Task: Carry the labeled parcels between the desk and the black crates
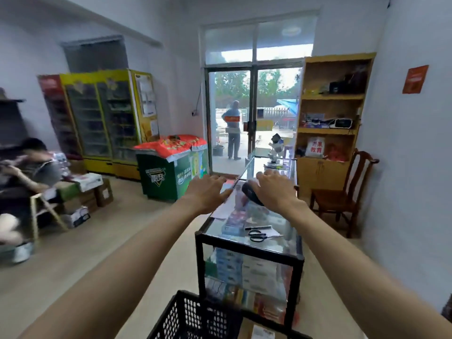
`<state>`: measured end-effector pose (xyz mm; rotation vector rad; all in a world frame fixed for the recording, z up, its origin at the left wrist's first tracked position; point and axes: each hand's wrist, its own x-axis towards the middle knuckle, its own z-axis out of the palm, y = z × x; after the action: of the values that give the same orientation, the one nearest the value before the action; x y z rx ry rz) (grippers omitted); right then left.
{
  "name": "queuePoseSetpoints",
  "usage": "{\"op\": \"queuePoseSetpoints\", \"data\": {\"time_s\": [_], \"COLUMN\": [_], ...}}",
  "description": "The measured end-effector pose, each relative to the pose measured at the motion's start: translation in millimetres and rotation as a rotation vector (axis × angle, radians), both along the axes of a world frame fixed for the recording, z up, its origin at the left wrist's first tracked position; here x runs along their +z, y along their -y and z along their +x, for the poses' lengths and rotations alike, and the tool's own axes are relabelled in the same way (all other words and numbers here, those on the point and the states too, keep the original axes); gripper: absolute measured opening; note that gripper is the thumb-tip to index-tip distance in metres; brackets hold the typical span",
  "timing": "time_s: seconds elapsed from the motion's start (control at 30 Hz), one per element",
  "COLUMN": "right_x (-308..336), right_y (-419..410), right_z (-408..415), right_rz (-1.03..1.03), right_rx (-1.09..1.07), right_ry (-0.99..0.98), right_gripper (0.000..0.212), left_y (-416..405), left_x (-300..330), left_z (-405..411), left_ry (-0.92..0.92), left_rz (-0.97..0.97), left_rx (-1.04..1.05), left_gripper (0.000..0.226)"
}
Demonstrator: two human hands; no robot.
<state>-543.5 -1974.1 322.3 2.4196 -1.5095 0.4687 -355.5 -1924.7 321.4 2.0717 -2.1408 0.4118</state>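
Note:
Both my arms stretch forward over a glass-topped counter [288, 250] with a black frame. My left hand [206, 192] hovers over its left edge, fingers spread, holding nothing. My right hand [275, 189] hangs palm-down just above a black device [252, 195] lying on the glass; no grip on it shows. A white paper [226, 206] lies between the hands. At the bottom, close to me, stands a black crate [193, 316] of perforated plastic. Inside it a brown parcel with a white label [263, 333] is partly visible.
Black scissors [256, 236] and a pen [258, 227] lie on the counter. A wooden chair [342, 194] and wooden shelf [332, 113] stand right. A green freezer [168, 172], drink coolers [102, 121] and a seated person [27, 172] are left. Another person [233, 129] stands outside the glass door.

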Motion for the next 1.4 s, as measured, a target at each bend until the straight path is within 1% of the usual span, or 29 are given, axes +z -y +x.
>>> {"op": "queuePoseSetpoints", "data": {"time_s": [0.07, 0.17, 0.27, 0.33, 0.37, 0.4, 0.5, 0.6, 0.73, 0.93, 1.0, 1.17, 1.3, 1.4], "right_x": [7, 15, 27, 32, 34, 37, 43, 50, 55, 48, 42, 34, 28, 24], "right_y": [-2, -12, -41, -67, -81, -98, -155, -225, -329, -489, -544, -674, -768, -833], "right_z": [26, 82, 150, 199, 224, 250, 326, 398, 481, 566, 585, 613, 626, 631], "right_rz": [-0.011, -0.063, -0.072, -0.109, -0.134, -0.154, -0.188, -0.205, -0.092, -0.035, -0.043, -0.018, 0.005, 0.033], "right_rx": [0.048, 0.181, 0.338, 0.454, 0.514, 0.569, 0.712, 0.866, 1.077, 1.345, 1.453, 1.678, 1.854, 1.986], "right_ry": [0.012, -0.029, 0.000, 0.012, 0.013, 0.025, 0.034, 0.025, 0.121, 0.196, 0.190, 0.144, 0.122, 0.131], "right_gripper": [0.048, 0.047, 0.042, 0.037, 0.037, 0.038, 0.027, 0.031, 0.037, 0.041, 0.041, 0.041, 0.041, 0.041], "left_y": [-15, -53, -109, -152, -175, -200, -281, -373, -496, -655, -708, -831, -907, -957], "left_x": [8, 24, 34, 38, 39, 41, 46, 52, 61, 59, 50, 35, 25, 21], "left_z": [28, 76, 128, 165, 184, 202, 252, 299, 345, 371, 369, 351, 333, 319], "left_ry": [-0.008, -0.001, -0.030, -0.051, -0.051, -0.046, -0.046, -0.046, -0.034, 0.010, -0.015, -0.076, -0.055, -0.038], "left_rz": [-0.015, -0.059, -0.078, -0.105, -0.113, -0.115, -0.093, -0.107, -0.147, -0.183, -0.185, -0.199, -0.243, -0.230], "left_rx": [0.100, 0.230, 0.370, 0.470, 0.525, 0.579, 0.739, 0.902, 1.096, 1.335, 1.421, 1.633, 1.810, 1.942], "left_gripper": [0.055, 0.052, 0.051, 0.052, 0.051, 0.050, 0.051, 0.051, 0.051, 0.051, 0.050, 0.051, 0.053, 0.052]}}
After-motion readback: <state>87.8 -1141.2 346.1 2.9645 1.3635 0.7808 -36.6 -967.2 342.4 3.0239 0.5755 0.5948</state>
